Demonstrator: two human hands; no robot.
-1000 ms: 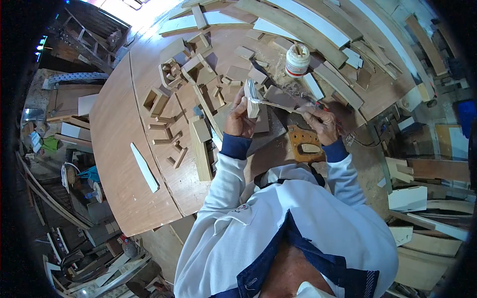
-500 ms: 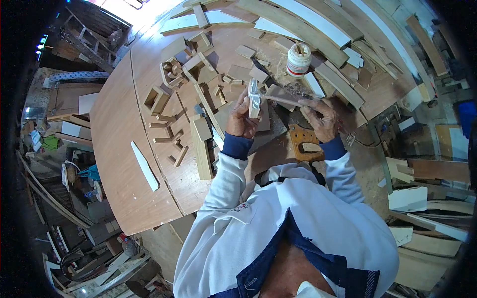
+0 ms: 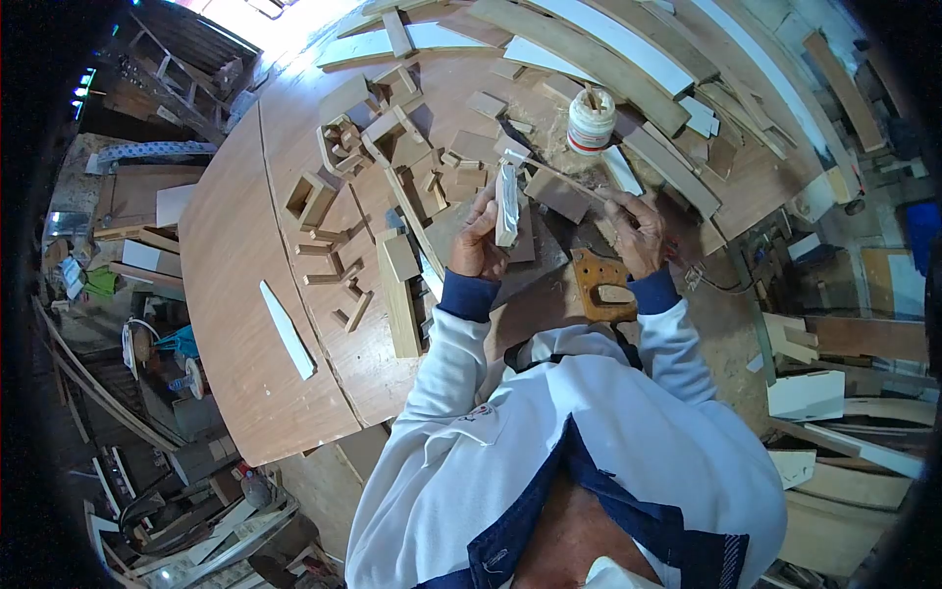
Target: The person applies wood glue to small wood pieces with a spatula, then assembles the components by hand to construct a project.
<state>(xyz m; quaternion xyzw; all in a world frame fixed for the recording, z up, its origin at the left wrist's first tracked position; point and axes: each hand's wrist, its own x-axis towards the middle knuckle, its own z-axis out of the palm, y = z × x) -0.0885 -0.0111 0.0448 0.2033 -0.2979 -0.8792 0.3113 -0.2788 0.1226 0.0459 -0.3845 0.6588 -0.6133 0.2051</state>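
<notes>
My left hand (image 3: 478, 243) is closed around a small wood block (image 3: 506, 232), whose upturned face is coated with wet-looking white glue. In my right hand (image 3: 638, 234), the fingers pinch a thin wooden stick (image 3: 563, 179). The stick points left, and its whitish tip is right at the top end of the block. Beyond my hands stands an uncapped white jar (image 3: 590, 126) with a red-striped label and sticks of wood in its mouth. A handsaw's wooden handle (image 3: 589, 282) lies just left of my right wrist.
Small wooden box shapes (image 3: 311, 199) and joined wood pieces (image 3: 359, 306) are spread over the brown table (image 3: 235, 324). A pointed white strip (image 3: 287, 329) lies at left. Long boards (image 3: 579, 59) are piled along the far edge, and offcuts (image 3: 805, 393) are stacked at the right.
The stick's tip has moved up to the block's far end, and my right hand has turned slightly. The block has tilted a little and shifted slightly toward me.
</notes>
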